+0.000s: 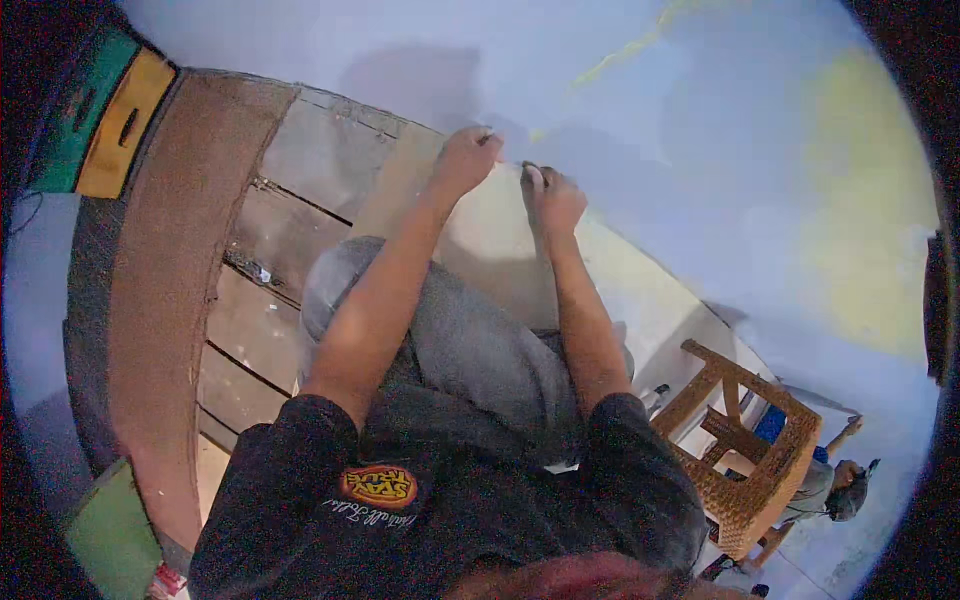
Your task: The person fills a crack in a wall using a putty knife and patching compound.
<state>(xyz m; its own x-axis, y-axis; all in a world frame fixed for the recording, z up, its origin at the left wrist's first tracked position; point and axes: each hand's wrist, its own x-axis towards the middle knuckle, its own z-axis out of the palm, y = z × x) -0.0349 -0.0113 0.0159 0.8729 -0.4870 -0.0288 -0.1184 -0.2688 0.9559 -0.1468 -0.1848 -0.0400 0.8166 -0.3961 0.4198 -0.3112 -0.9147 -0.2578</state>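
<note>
My left hand and my right hand are raised close together along the base of a pale wall with yellow patches. Both have their fingers closed in a pinch; a thin, small item seems to run between the fingertips, but I cannot make out what it is or exactly what each hand grips. Beneath them lies a light beige board along the wall. My legs in grey trousers are bent below my forearms.
Floor boards or tiles with dark gaps lie left, beside a brown strip. Green and orange panels stand top left, a green item lower left. At right are a woven stool and another person.
</note>
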